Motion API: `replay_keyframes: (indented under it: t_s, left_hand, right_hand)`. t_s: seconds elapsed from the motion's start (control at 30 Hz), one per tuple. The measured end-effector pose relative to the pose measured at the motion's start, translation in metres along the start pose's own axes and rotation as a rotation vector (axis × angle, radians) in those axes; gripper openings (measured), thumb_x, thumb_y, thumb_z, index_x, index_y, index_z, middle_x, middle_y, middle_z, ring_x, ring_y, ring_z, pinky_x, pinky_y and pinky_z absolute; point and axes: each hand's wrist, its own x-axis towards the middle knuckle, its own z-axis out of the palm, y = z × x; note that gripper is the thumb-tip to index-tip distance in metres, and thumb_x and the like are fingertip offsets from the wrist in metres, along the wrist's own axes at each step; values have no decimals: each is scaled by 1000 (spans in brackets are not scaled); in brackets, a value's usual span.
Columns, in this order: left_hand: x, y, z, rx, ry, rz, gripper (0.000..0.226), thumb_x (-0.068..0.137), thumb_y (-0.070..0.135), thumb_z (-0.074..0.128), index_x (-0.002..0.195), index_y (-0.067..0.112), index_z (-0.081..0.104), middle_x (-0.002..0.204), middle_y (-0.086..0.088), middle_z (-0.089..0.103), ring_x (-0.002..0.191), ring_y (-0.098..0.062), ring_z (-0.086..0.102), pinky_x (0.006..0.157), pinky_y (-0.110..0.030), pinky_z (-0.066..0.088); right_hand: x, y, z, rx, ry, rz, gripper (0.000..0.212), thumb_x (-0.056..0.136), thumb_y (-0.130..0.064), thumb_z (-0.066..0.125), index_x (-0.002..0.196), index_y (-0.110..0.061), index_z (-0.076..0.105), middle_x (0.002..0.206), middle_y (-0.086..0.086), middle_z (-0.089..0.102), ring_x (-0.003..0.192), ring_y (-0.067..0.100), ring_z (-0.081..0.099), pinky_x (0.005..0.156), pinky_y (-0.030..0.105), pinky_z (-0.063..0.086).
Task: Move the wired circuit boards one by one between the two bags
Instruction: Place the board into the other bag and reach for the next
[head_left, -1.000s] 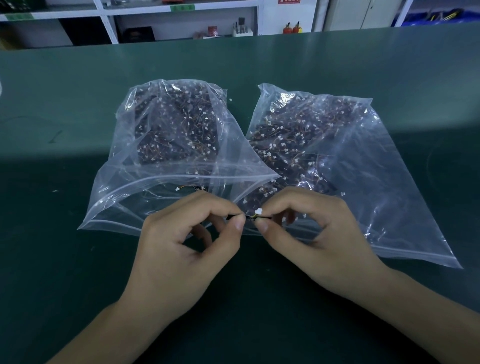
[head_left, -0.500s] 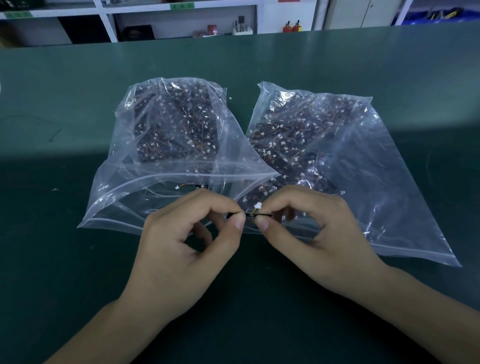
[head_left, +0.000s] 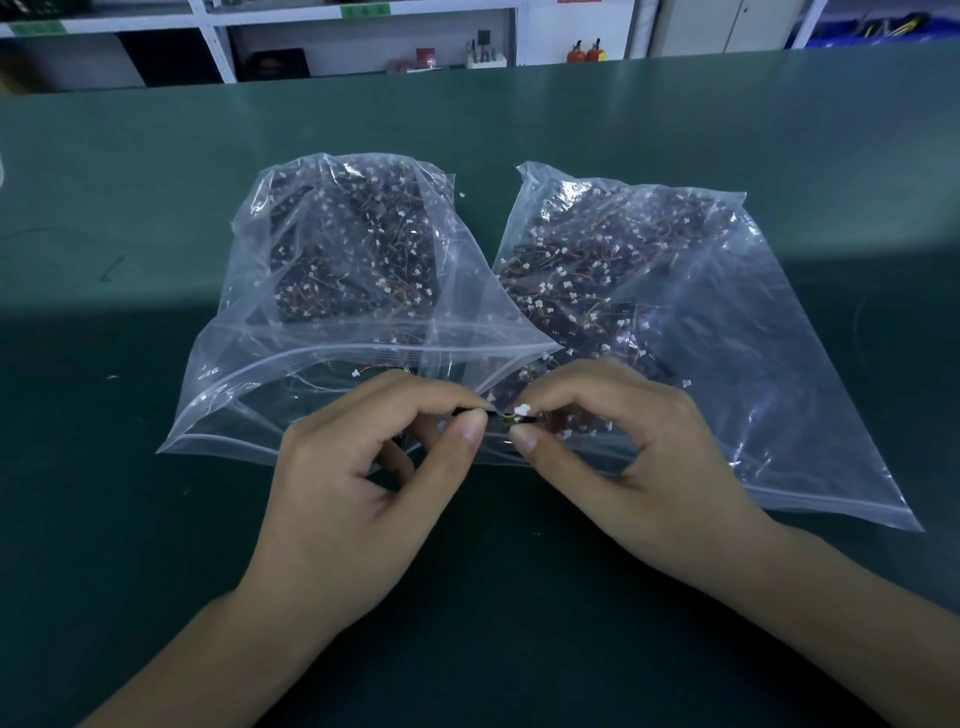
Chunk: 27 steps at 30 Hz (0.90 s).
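Two clear zip bags lie side by side on the green table, mouths toward me. The left bag (head_left: 291, 364) and the right bag (head_left: 779, 364) each hold several dark circuit boards with orange wires and white connectors. In front of the bag mouths, my left hand (head_left: 374, 499) and my right hand (head_left: 634, 457) each pinch one end of a single wired circuit board (head_left: 511, 414). Its white connector shows between my fingertips; most of the board is hidden by my fingers.
The green table (head_left: 519, 597) stretches all around the bags. White shelving (head_left: 363, 36) with small items stands beyond the table's far edge. A tiny white speck (head_left: 461, 195) lies on the table between the bags' far ends.
Both hands stay pinched on the small board in the same place; the white connector between the fingertips has shifted very slightly.
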Motion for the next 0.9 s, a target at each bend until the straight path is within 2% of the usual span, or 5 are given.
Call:
replay_keyframes:
  t_s: [0.1, 0.2, 0.47, 0.57, 0.9]
  left_hand:
    - [0, -2, -2, 13, 37, 6, 12, 105, 27, 64, 102, 27, 76, 91, 7, 73, 79, -18, 70, 60, -27, 52]
    - [0, -4, -5, 65, 0, 52, 16, 106, 23, 61, 104, 20, 77, 89, 6, 71, 77, -20, 69, 60, -32, 50]
    - [2, -16, -5, 250, -64, 164, 12, 100, 17, 72, 99, 15, 84, 91, 8, 69, 72, -10, 63, 60, -26, 47]
    - [4, -20, -1, 279, -34, 211, 9, 97, 16, 79, 103, 16, 86, 90, 5, 70, 73, -14, 64, 59, -32, 51]
    - [7, -18, 7, 718, -20, 397, 26, 98, 11, 74, 73, 17, 70, 74, 3, 55, 65, -17, 53, 42, -38, 41]
  right_hand:
    - [1, 6, -3, -215, -58, -38, 30, 90, -30, 82, 117, -25, 70, 108, -18, 66, 97, 8, 61, 89, 33, 50]
    - [2, 9, -5, -322, -72, -42, 38, 86, -17, 82, 121, -26, 70, 108, -17, 66, 96, 9, 60, 91, 38, 50]
    - [0, 8, -7, -273, 110, -74, 22, 90, -5, 81, 106, -20, 76, 99, -18, 69, 90, 3, 62, 82, 17, 51]
    - [0, 7, -6, -259, 141, -75, 22, 89, -3, 82, 103, -19, 76, 98, -23, 64, 89, 3, 62, 81, 14, 48]
    - [0, 5, -4, -211, 132, -67, 22, 89, -3, 82, 103, -19, 76, 99, -29, 62, 89, 6, 63, 81, 13, 46]
